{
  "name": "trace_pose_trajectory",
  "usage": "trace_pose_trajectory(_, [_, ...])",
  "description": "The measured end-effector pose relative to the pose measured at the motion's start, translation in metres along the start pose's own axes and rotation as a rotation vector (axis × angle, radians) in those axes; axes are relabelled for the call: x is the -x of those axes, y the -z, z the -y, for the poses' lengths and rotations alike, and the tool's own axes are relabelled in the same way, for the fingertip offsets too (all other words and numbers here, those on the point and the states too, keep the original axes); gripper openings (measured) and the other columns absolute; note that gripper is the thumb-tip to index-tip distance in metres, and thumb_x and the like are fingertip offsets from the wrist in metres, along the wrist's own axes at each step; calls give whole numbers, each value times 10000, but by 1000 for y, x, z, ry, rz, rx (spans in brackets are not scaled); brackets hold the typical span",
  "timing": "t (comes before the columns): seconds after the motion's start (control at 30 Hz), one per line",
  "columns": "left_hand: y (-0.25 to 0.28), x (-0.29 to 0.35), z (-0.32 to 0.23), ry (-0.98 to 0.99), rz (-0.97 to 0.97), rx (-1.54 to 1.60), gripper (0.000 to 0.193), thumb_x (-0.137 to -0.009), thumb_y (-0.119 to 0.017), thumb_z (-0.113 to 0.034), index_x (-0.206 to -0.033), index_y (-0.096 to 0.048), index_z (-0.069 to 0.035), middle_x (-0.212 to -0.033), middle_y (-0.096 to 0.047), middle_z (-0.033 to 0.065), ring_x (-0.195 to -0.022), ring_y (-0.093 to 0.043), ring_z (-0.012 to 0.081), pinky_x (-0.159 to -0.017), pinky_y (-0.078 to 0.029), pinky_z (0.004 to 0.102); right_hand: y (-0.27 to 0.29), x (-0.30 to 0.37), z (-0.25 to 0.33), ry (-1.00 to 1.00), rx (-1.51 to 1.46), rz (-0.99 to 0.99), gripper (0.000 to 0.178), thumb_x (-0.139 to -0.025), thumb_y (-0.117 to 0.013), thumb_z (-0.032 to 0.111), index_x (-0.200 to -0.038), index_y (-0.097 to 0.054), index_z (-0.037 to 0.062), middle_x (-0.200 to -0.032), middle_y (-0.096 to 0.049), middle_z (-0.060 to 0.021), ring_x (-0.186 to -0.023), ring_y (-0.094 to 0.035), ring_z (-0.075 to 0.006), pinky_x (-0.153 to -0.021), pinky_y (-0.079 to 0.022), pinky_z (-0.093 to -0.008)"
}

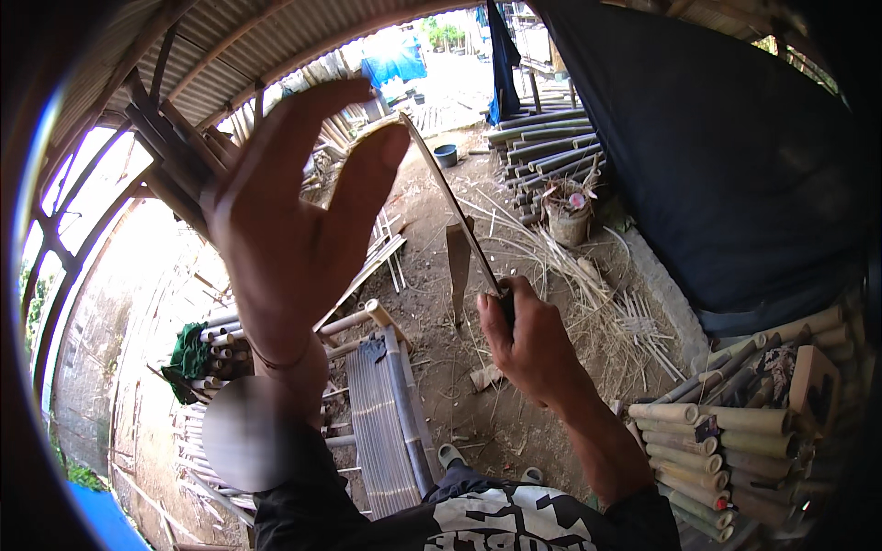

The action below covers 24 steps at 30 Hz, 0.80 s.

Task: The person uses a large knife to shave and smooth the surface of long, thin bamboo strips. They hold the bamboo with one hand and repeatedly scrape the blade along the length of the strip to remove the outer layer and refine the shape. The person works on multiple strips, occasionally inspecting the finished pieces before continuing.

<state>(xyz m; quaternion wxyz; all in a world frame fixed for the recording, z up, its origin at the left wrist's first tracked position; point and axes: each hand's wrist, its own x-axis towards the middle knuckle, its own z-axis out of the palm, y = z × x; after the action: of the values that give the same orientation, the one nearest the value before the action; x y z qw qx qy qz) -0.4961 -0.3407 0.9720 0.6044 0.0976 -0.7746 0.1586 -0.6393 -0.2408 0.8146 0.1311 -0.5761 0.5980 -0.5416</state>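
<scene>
The head view shows both bare hands raised above a brown earth floor (418, 317) strewn with pale shavings. The right hand (533, 344) is closed around the dark handle of a long, narrow metal knife (450, 196), whose blade slants up and leftward, away from the body. The left hand (289, 230) is lifted and partly blurred, thumb and fingers spread wide apart — the blade's tip lies by its thumb, though I cannot tell whether they touch, or whether anything thin is held there. Behind the blade, a flat, tapering brown wooden piece (458, 266) points downward. Below the left hand is a low bench with a slatted bamboo top (381, 441); a crumpled dark rag (372, 351) lies at its far left corner. Toward the floor's far edge sits a round dark bucket (446, 156), left of a stack of grey-green bamboo poles (551, 147) — more cut yellowish bamboo lengths (680, 443) are piled at the floor's near right corner.
</scene>
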Motion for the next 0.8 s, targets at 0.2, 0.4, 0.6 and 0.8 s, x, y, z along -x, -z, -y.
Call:
trace_pose_trajectory(0.2, [-103,-15,-5,-269,817,152,458,-998,-444,-443,-894,-703,-79,-902,-708,93,-845,-690,226,-995,-453,452,0,-14,-1,-96,24,5,320,-1000,-491,272,-929,-489,-40,-622,-622,-178,-592,-683,-334,-512,-541,-426])
trace_pose_trajectory(0.4, [-106,-14,-25,-253,914,226,441,-981,-505,-394,-1267,-592,-70,-1198,-643,121,-1097,-628,188,-1002,-463,408,2,-10,-9,-56,69,-45,351,-999,-487,296,-938,-486,-51,-661,-643,-195,-610,-685,-355,-534,-545,-441])
trace_pose_trajectory(0.6, [-166,21,55,-179,708,402,452,-984,-469,-440,-1197,-644,-82,-1147,-674,111,-1146,-598,264,-1088,-346,485,-23,4,-31,-104,41,-11,384,-984,-511,325,-924,-491,-54,-669,-641,-211,-627,-681,-375,-554,-540,-442])
trace_pose_trajectory(0.8, [-197,68,105,-142,735,212,412,-943,-576,-422,-1104,-677,-57,-1128,-681,127,-1041,-647,287,-966,-465,416,-49,-13,-81,-234,122,72,423,-948,-557,394,-944,-529,-28,-709,-650,-206,-700,-688,-385,-638,-548,-468])
